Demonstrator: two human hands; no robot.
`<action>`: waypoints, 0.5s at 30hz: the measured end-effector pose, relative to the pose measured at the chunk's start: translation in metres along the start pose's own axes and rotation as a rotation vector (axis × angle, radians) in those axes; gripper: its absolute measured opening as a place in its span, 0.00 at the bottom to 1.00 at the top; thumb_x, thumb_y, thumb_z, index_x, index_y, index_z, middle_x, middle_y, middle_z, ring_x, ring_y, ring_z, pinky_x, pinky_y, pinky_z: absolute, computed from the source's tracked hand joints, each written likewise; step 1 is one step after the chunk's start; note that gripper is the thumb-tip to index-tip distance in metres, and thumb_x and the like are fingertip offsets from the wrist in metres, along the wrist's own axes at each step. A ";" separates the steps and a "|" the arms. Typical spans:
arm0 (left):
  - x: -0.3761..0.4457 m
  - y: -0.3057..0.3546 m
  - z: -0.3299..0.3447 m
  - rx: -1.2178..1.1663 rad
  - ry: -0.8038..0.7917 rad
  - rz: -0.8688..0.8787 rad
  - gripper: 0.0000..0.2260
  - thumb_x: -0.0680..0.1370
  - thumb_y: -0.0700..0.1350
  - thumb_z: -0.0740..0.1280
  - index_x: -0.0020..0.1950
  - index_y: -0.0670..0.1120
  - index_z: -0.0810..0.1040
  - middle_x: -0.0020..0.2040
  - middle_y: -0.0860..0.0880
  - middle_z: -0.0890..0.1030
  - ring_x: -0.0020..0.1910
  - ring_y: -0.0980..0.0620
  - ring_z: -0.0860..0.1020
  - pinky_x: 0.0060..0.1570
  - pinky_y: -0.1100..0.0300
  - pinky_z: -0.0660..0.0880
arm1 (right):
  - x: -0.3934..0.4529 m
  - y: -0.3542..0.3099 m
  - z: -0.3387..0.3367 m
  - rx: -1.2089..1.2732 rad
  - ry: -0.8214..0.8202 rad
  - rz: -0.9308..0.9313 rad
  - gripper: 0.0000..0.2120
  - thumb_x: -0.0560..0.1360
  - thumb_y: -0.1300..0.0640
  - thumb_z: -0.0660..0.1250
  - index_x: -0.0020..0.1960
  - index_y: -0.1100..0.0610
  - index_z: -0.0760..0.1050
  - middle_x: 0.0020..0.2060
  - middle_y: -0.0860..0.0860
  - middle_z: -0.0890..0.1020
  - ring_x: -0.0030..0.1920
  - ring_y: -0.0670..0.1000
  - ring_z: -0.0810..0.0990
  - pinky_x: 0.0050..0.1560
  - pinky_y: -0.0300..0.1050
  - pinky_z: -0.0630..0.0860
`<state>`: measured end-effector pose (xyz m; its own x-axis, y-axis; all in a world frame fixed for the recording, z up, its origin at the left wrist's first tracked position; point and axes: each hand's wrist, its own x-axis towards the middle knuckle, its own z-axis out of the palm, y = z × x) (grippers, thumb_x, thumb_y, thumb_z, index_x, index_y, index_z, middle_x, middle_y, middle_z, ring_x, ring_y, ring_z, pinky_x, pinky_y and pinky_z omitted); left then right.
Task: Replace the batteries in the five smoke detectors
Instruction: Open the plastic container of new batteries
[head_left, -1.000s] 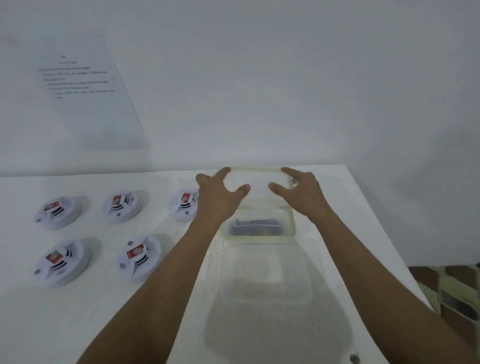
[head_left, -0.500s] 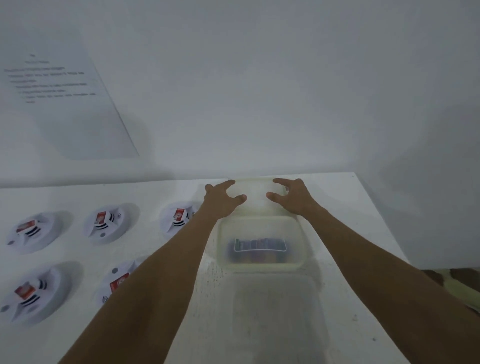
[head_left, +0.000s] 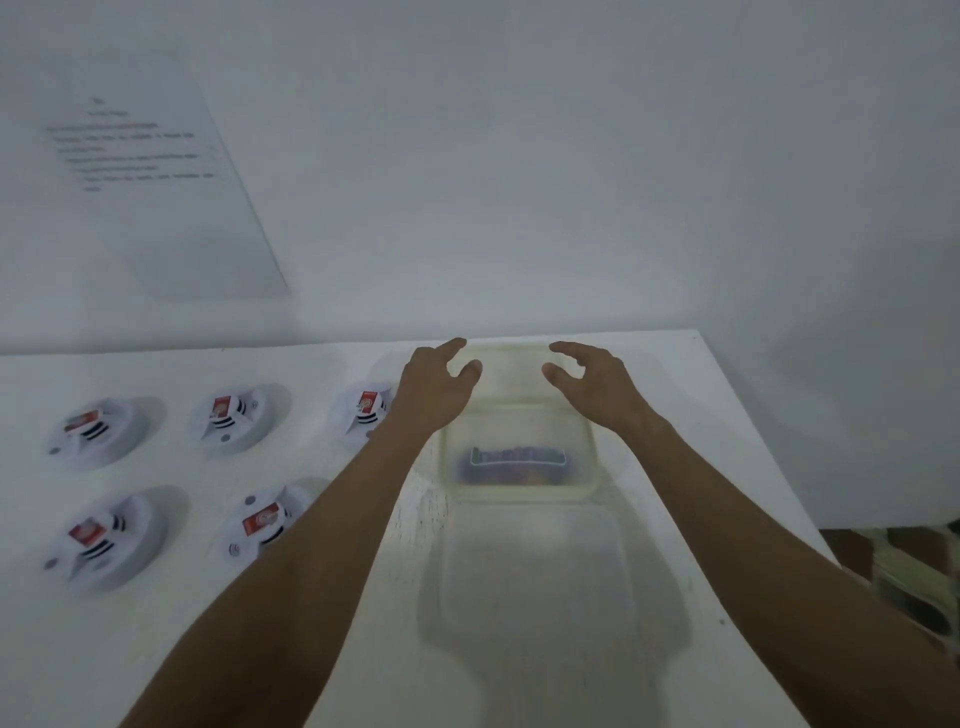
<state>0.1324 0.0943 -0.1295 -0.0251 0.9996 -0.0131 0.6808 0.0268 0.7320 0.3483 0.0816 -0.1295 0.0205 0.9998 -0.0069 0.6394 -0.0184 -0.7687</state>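
while both arms reach forward over the white table (head_left: 322, 649), the left hand (head_left: 434, 382) and right hand (head_left: 597, 382) hover at the far end of a row of clear plastic containers, fingers spread and loosely curved, thumbs facing each other, holding nothing. whether the fingertips touch the far container (head_left: 511, 366) is unclear, too blurry. the middle container (head_left: 519, 449) just below the hands holds dark batteries (head_left: 517, 462), blurred. a third clear container or lid (head_left: 535, 587) lies nearest the camera. five smoke detectors (head_left: 228, 418) sit face-down left of the arms, three in the far row, two in the near row, each showing a red battery; the left forearm hides part of two. a printed sheet (head_left: 145, 171) is on the wall.
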 end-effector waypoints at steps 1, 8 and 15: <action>-0.015 0.000 0.000 -0.026 0.011 0.017 0.22 0.81 0.55 0.63 0.74 0.52 0.69 0.74 0.45 0.69 0.72 0.48 0.67 0.66 0.59 0.61 | -0.014 -0.001 -0.001 0.013 -0.004 -0.011 0.20 0.80 0.50 0.68 0.70 0.53 0.74 0.69 0.52 0.76 0.70 0.51 0.73 0.65 0.39 0.65; -0.096 -0.019 0.022 -0.066 0.004 0.021 0.22 0.81 0.54 0.61 0.74 0.52 0.69 0.70 0.43 0.71 0.70 0.50 0.67 0.60 0.64 0.60 | -0.092 0.015 0.009 0.045 0.008 -0.028 0.21 0.81 0.51 0.66 0.73 0.53 0.72 0.69 0.55 0.73 0.69 0.54 0.72 0.71 0.52 0.68; -0.093 -0.016 0.029 -0.143 0.024 -0.053 0.22 0.79 0.57 0.63 0.73 0.53 0.71 0.66 0.42 0.74 0.63 0.49 0.73 0.56 0.62 0.65 | -0.090 0.019 0.020 0.077 -0.074 0.056 0.24 0.81 0.41 0.62 0.75 0.46 0.68 0.69 0.59 0.70 0.72 0.55 0.67 0.63 0.40 0.61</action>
<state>0.1451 0.0007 -0.1602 -0.0768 0.9963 -0.0394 0.5668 0.0761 0.8203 0.3434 -0.0083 -0.1565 -0.0038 0.9953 -0.0964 0.5778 -0.0765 -0.8126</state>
